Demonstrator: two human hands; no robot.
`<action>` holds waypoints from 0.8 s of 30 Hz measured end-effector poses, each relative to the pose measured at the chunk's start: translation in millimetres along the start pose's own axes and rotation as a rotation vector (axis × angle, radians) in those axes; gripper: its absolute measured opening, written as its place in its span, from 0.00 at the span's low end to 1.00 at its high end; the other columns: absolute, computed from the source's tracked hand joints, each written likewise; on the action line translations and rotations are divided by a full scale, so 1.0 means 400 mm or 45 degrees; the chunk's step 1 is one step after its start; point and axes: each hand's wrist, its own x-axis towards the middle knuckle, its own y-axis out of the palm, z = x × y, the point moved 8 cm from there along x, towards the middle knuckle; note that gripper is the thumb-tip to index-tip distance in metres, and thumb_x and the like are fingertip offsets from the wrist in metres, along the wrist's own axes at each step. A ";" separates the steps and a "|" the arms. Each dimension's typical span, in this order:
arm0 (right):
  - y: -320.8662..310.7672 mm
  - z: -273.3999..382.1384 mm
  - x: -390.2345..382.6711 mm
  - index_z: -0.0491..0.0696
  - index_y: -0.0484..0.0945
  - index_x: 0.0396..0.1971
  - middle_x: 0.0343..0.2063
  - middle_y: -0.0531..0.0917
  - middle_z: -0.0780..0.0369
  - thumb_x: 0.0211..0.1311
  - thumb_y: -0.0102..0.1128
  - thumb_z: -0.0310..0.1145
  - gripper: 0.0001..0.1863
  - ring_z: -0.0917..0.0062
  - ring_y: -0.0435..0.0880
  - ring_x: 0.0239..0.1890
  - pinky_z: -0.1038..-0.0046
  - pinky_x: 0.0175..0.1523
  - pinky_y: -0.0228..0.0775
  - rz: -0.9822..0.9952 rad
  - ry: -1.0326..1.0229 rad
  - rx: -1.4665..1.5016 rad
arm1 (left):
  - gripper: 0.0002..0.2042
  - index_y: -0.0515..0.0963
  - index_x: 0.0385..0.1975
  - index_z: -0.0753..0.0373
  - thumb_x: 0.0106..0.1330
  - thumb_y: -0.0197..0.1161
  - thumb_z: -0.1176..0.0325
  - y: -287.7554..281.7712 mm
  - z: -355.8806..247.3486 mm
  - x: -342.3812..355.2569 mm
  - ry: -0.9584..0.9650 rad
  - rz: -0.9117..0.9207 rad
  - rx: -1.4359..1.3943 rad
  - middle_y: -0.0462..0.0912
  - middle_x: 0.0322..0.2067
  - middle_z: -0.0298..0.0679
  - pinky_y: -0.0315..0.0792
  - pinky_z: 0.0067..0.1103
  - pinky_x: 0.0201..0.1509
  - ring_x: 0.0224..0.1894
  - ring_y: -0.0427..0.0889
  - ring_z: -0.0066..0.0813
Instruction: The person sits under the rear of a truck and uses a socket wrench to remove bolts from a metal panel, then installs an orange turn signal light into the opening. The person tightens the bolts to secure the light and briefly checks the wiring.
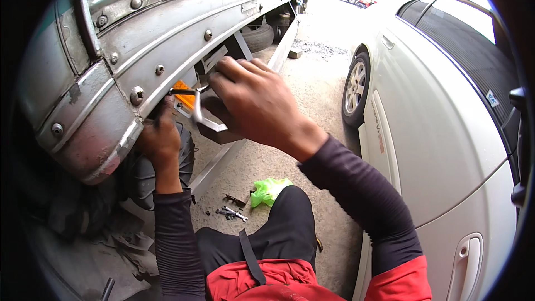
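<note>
My right hand (253,103) is closed around a silver wrench (202,116), holding it against a metal bracket (214,58) under the truck's riveted steel body (139,50). An orange reflector (183,92) sits just left of the wrench head. My left hand (160,139) reaches up under the lower edge of the body panel, its fingers pressed against something hidden behind the panel. Both arms wear dark long sleeves.
A white car (446,134) stands close on the right, its wheel (355,86) near my right arm. On the concrete ground lie a green rag (268,189) and loose wrenches (233,212). A dark tyre (139,175) sits below the body panel. More truck wheels (259,36) are farther ahead.
</note>
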 end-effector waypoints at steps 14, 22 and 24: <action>0.124 -0.124 -0.035 0.38 0.86 0.27 0.15 0.83 0.59 0.70 0.65 0.44 0.22 0.69 0.81 0.17 0.64 0.25 0.70 0.103 0.870 0.817 | 0.16 0.85 0.47 0.70 0.68 0.70 0.64 0.026 -0.052 -0.011 0.045 -0.023 0.044 0.90 0.46 0.44 0.75 0.28 0.56 0.47 0.87 0.31; -0.032 0.042 0.001 0.42 0.83 0.32 0.29 0.83 0.58 0.66 0.69 0.38 0.13 0.66 0.83 0.26 0.63 0.33 0.76 -0.041 -0.252 -0.186 | 0.19 0.82 0.52 0.70 0.66 0.71 0.65 0.020 -0.060 -0.009 0.179 -0.013 0.347 0.86 0.51 0.49 0.73 0.30 0.61 0.53 0.85 0.39; 0.029 0.001 0.015 0.40 0.85 0.30 0.22 0.85 0.60 0.70 0.65 0.39 0.16 0.67 0.83 0.20 0.63 0.29 0.75 0.239 0.153 0.061 | 0.14 0.86 0.45 0.71 0.65 0.71 0.68 0.010 -0.082 -0.005 0.368 -0.110 0.303 0.90 0.44 0.46 0.76 0.27 0.56 0.45 0.88 0.34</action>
